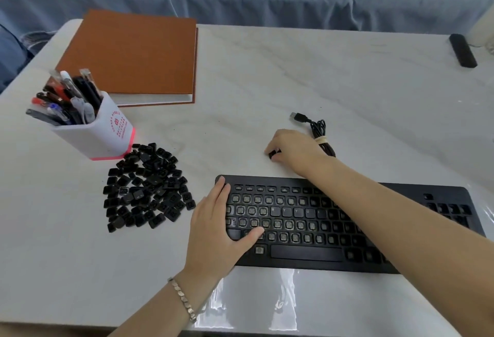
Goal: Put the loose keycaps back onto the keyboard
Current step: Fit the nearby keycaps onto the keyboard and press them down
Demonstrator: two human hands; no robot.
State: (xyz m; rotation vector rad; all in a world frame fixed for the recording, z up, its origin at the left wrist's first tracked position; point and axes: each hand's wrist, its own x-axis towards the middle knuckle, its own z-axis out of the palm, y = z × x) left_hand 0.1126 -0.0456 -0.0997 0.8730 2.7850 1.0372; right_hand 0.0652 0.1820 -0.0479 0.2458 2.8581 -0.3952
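Keycaps are lying in a loose black pile on the table, just left of the keyboard and touching the pen holder. The left hand is resting flat, fingers straight, on the keyboard's left end. The right hand is reaching beyond the keyboard, pinching a single keycap beside the bundled cable.

Single head-worn view looks forward and steeply down, close over the table; wide-angle.

Keyboard right keys hidden under forearm.
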